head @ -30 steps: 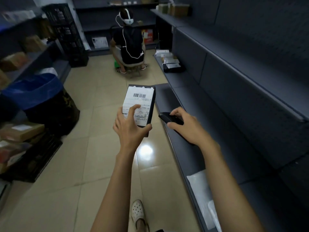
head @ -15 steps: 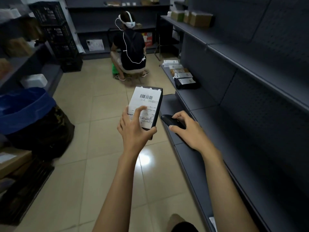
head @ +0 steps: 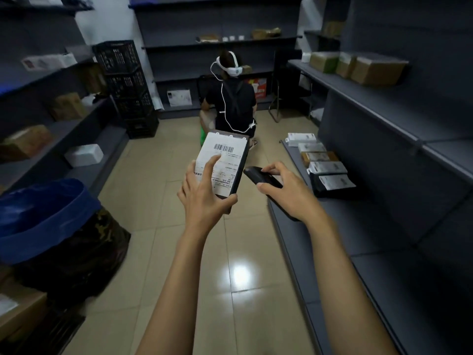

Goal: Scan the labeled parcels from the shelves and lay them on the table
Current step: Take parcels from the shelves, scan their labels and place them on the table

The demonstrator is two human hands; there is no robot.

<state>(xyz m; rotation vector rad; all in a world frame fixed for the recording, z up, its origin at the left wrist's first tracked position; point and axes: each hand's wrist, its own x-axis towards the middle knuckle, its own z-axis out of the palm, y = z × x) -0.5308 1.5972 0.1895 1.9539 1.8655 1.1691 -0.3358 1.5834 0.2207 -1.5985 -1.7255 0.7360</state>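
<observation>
My left hand holds a flat dark parcel upright in front of me, its white barcode label facing me, fingers and thumb round its lower end. Just to its right, my right hand grips a black handheld scanner whose front end points at the parcel's right edge. Several labeled parcels lie in a row on the low right shelf beyond my right hand. Brown cardboard boxes stand on the upper right shelf.
A person with a white headset crouches in the aisle ahead, back turned. A blue-lined bin stands at the left, black crates farther back. Grey shelving lines both sides of the tiled aisle.
The view has lifted and advanced along the aisle; the row of parcels on the low right shelf is closer. Both hands keep the same hold on parcel and scanner.
</observation>
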